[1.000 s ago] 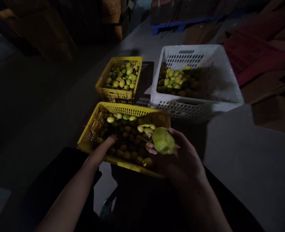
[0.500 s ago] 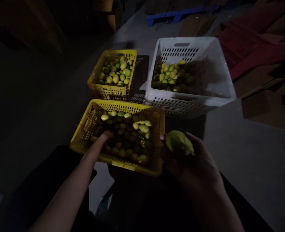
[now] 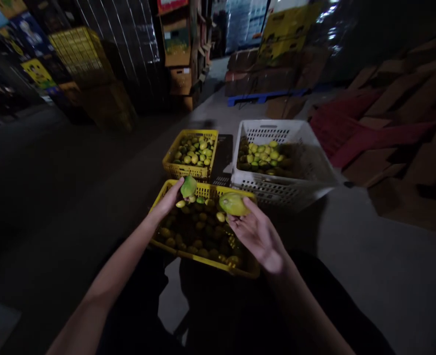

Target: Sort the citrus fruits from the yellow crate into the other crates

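Note:
My left hand [image 3: 170, 198] holds a green lemon [image 3: 188, 187] over the back left part of the near yellow crate [image 3: 210, 266]. In my right hand [image 3: 256, 229] is a yellow-green lemon [image 3: 234, 203], held above the crate's right side with the thumb on it. Many lemons lie in shadow inside this crate. Behind it stand a smaller-looking yellow crate [image 3: 168, 157] of yellow and green lemons and, to the right, a large white crate [image 3: 314, 148] with lemons heaped toward its left side.
Red crates [image 3: 343, 133] and cardboard boxes [image 3: 406, 197] lie at the right. A blue pallet [image 3: 260, 98] bearing boxes stands at the back. Stacked yellow crates [image 3: 79, 54] and cartons [image 3: 181, 81] stand at the back left.
My left hand has risen out of the near crate with a green lemon. My right hand has moved left with its lemon, over the crate. The view has tilted up.

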{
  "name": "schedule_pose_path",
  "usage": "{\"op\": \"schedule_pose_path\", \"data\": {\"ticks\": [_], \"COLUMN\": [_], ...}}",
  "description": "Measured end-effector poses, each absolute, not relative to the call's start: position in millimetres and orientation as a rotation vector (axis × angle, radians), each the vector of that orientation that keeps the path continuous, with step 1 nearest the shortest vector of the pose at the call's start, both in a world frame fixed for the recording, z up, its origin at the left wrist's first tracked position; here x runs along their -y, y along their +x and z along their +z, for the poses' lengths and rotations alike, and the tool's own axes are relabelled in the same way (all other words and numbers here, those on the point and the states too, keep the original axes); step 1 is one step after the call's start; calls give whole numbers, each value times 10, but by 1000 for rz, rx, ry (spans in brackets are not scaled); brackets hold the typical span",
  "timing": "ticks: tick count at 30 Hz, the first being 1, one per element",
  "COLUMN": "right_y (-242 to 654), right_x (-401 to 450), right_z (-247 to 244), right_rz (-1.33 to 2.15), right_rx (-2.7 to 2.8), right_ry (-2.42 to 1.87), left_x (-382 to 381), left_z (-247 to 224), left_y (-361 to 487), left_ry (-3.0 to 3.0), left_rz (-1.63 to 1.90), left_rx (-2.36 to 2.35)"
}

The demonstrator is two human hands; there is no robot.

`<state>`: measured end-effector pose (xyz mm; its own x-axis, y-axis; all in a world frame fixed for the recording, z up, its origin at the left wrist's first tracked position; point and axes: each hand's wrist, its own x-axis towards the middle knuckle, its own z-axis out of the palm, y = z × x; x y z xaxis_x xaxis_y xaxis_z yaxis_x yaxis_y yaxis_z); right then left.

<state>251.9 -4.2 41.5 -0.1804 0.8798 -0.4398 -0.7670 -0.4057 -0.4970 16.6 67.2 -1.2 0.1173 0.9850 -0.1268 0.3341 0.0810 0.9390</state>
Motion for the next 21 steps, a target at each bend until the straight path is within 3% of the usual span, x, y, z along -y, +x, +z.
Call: {"op": "schedule_pose_path", "data": {"ticks": [4, 14, 21], "right_y": [2362, 2193, 2162], "right_x": [56, -252, -174], "right_z": [348, 324, 280], "right_rz": [1800, 1726, 1315], "right_rx": [408, 813, 1162], "right_ry": [-819, -804, -1011], "left_x": [-303, -103, -142], "left_z": [143, 291, 250], "left_y": [321, 232, 234], "left_ry": [1187, 1164, 1247], "left_rz": [1152, 1440, 1495], "left_rx": [-1142, -990, -1013]}}
